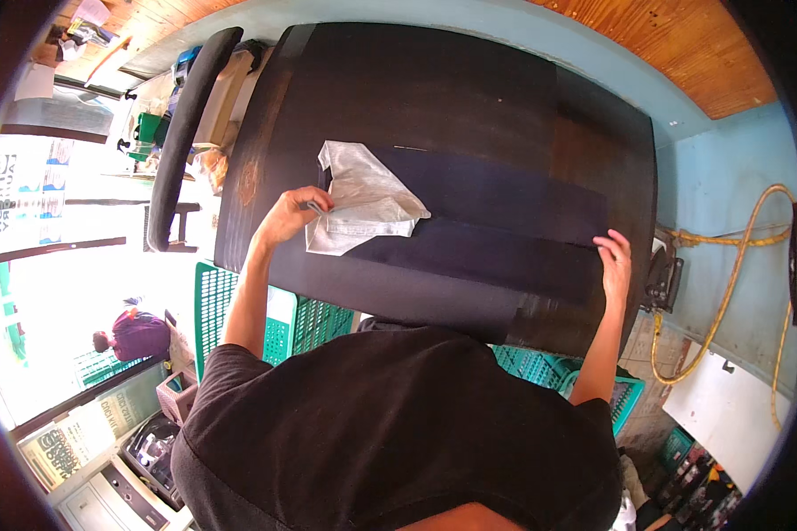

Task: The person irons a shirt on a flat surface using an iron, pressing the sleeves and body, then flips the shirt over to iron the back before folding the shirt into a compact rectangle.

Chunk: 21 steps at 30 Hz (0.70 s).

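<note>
Dark navy trousers (pixel 505 199) lie lengthwise across a black padded ironing table (pixel 425 86). At their left end, pale grey-white lining cloth (pixel 365 189) is spread out and partly folded over. My left hand (pixel 295 214) pinches the lower left edge of this lining between thumb and fingers. Over at the right end, my right hand (pixel 615 262) has its fingertips at the trouser hem. Whether those fingers pinch the fabric or only touch it is not clear.
A narrow padded sleeve board (pixel 196 139) stands left of the table. Green plastic baskets (pixel 216 305) sit below its front edge. On the right, an iron (pixel 661 275) rests beside a yellow hose (pixel 737 285) along the blue wall. Beyond, at left, is another person (pixel 139 335).
</note>
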{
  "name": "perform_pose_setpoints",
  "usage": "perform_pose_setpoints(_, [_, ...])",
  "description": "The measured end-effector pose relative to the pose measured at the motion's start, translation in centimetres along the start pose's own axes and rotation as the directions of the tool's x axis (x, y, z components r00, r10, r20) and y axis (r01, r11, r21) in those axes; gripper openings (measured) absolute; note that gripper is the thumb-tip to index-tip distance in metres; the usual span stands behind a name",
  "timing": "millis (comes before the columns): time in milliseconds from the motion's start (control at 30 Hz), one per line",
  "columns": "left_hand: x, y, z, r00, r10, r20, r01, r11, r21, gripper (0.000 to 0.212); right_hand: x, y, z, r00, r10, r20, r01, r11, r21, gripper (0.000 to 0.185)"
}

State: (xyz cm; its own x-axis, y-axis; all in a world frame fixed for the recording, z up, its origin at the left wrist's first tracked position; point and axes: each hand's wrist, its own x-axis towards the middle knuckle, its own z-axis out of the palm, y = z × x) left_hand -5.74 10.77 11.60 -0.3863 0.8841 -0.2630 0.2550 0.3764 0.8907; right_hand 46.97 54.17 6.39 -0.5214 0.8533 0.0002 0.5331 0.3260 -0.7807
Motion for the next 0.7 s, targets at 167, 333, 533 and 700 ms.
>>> perform_pose_setpoints(167, [0.0,-1.9,0.0,0.997,0.000,0.073,-0.033,0.894,0.446,0.018,-1.4,2.0,0.1,0.993,-0.029,0.112,0.068,0.931,-0.359,0.021])
perform_pose_setpoints(333, [6.7,-3.0,1.7,0.871,-0.119,-0.477,0.315,0.880,0.355,0.036,2.3,-0.1,4.3,0.978,-0.209,-0.019,0.183,0.894,-0.410,0.026])
perform_pose_setpoints(533, [14.2,-8.1,2.0,0.731,-0.117,-0.672,0.289,0.946,0.150,0.041,3.8,1.1,10.0,0.966,-0.259,-0.011,0.179,0.699,-0.693,0.047])
perform_pose_setpoints(700, [15.2,-9.4,3.2,0.691,0.188,-0.698,0.334,0.774,0.538,0.020,3.4,1.5,9.6,0.973,-0.232,-0.007,0.157,0.682,-0.714,0.047])
